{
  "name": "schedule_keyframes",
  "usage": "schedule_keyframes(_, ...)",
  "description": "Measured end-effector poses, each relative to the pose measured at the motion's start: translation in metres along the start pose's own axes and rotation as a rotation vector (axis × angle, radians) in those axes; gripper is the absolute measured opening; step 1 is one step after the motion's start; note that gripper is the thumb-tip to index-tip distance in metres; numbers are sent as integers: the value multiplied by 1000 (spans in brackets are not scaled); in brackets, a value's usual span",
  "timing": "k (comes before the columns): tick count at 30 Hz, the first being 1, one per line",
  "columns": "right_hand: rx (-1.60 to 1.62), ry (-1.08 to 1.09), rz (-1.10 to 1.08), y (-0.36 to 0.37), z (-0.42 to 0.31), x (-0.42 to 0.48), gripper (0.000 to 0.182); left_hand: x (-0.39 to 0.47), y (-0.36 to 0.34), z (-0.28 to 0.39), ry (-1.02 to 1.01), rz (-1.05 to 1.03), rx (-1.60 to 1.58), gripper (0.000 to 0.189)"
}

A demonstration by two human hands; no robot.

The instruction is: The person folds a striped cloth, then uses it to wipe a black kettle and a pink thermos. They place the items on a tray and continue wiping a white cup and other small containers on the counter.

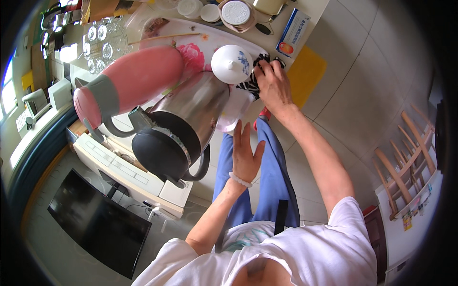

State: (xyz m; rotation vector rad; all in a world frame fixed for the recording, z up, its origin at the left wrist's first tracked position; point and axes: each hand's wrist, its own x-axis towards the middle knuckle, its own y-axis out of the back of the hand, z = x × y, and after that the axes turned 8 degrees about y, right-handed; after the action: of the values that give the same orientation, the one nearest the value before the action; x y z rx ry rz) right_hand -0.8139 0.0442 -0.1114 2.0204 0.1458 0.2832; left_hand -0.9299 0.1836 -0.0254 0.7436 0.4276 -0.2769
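Note:
My right hand (274, 84) has its fingers curled onto a bunched black-and-white striped cloth (249, 86) at the corner of a flower-printed tray (234, 103). My left hand (247, 153), a pale bead bracelet at its wrist, hovers in front of the tray with fingers apart, holding nothing. Beside the cloth is a white lidded porcelain cup (229, 62) with a blue pattern, seen from above. To its left stands a steel vacuum jug (195, 103) with a black top and handle. A pink vacuum jug (143, 77) with a grey collar is farther left.
Upturned drinking glasses (103, 43) stand at the far left. White-lidded jars (235, 12) line the back, near a blue-and-white box (293, 32) at the table's right edge. A yellow chair or stool (307, 75) is beyond that edge. A wooden chair (404, 161) is at far right.

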Motion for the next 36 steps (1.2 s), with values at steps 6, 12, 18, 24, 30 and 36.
schedule_keyframes(6,-67,-15,-163,-9,-36,-20,26,-7,14,-29,89,2,9,50)
schedule_keyframes(12,14,28,-181,-32,-94,-52,19,-23,32,-57,220,-63,-57,45)
schedule_keyframes(18,93,125,-270,-42,-129,-87,20,-37,53,-75,361,-207,-123,53)
schedule_keyframes(24,430,87,-248,-19,-89,-91,30,-46,67,-109,384,-268,-4,61)
schedule_keyframes(30,197,-225,134,19,-29,-55,44,-36,83,-104,399,-339,-60,57)
schedule_keyframes(36,2,-276,81,-17,-9,-49,50,-42,63,-120,403,-375,-114,55)
